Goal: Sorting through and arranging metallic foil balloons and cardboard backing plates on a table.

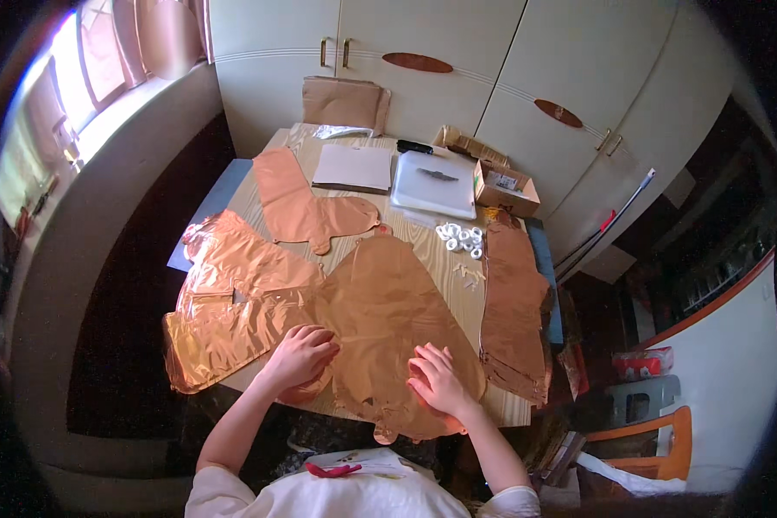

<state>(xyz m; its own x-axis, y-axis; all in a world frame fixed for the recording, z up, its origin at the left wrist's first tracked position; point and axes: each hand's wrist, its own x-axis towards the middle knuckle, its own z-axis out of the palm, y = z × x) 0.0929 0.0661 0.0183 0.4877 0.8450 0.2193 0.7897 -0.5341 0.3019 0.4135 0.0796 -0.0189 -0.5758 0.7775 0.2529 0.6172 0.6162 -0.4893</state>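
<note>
A large copper-coloured foil balloon [375, 302], flat and uninflated, lies on the wooden table in front of me, with small tabs along its edge. My left hand [305, 356] rests over its left edge, fingers curled inward and pressed together; whatever lies under them is hidden. On the right side of the same balloon is my right hand [438, 378], its fingers bent but apart, nothing visible between them. Shiny, crumpled copper foil [233, 298] lies to the left, partly beneath the large balloon. Another flat, bent-shaped foil piece [293, 203] is spread behind it.
A stack of copper foil pieces [514, 311] lines the table's right side. White rings [460, 239] and small pale pieces [469, 274] lie beside it. Farther back are a white board [354, 167], a clear plastic box [433, 186], a cardboard box [507, 197] and brown packages [341, 104].
</note>
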